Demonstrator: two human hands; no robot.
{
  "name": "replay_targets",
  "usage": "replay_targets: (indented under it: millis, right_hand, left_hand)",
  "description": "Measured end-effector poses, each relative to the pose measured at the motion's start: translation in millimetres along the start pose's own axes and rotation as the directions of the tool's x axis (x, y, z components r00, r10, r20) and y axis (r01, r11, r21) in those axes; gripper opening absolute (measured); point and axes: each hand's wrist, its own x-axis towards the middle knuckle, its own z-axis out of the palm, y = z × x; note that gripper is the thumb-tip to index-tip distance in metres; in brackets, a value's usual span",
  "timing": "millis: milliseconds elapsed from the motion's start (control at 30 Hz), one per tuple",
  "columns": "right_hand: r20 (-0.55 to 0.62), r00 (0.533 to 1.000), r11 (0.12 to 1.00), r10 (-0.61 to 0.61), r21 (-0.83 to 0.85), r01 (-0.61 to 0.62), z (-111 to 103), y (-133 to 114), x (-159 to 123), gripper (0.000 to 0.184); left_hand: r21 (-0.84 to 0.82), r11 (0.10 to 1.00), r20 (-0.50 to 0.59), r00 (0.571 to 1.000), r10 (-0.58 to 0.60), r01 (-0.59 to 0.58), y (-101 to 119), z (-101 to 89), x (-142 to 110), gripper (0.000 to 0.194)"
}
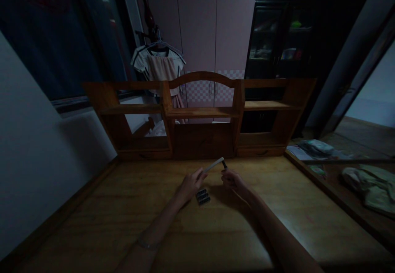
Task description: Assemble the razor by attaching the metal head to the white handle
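My left hand [191, 183] is closed around one end of a pale, slim stick-like piece [214, 164], which slants up to the right. My right hand [234, 181] grips a small dark rod [224, 164] that points up and left. Its top meets or nearly meets the far end of the pale piece; whether they are joined I cannot tell. Between my forearms, on the wooden desk [148, 207], lies a small group of dark cylinders [203, 197] side by side, which look like batteries. Dim light hides the finer details.
A wooden shelf unit [202, 111] stands along the desk's back edge. White wall borders the left side. Papers and a plastic-wrapped packet [319, 146] lie beyond the right edge, near a pale cloth or bag [370, 186]. Behind are a pink wardrobe [197, 30] and hanging clothes [159, 65].
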Motion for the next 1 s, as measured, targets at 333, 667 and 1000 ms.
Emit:
replay_targets:
  millis: [333,667,1000]
  right_hand:
    - [-0.044,0.999,1.000,0.009,-0.022,-0.010,-4,-2,2,0.033]
    - [0.050,0.999,0.988,0.006,0.157,-0.014,-4,-13,-2,0.041]
    - [0.120,0.989,0.984,0.082,0.148,-0.099,-1,-10,-3,0.041]
  left_hand:
    - [0.010,0.999,0.001,0.999,-0.033,0.033,-3,-3.8,2,0.032]
    - [-0.010,0.999,0.010,0.999,-0.050,0.050,1,-0.4,2,0.034]
    - [0.017,0.998,-0.055,0.997,-0.060,0.061,-3,-0.1,2,0.033]
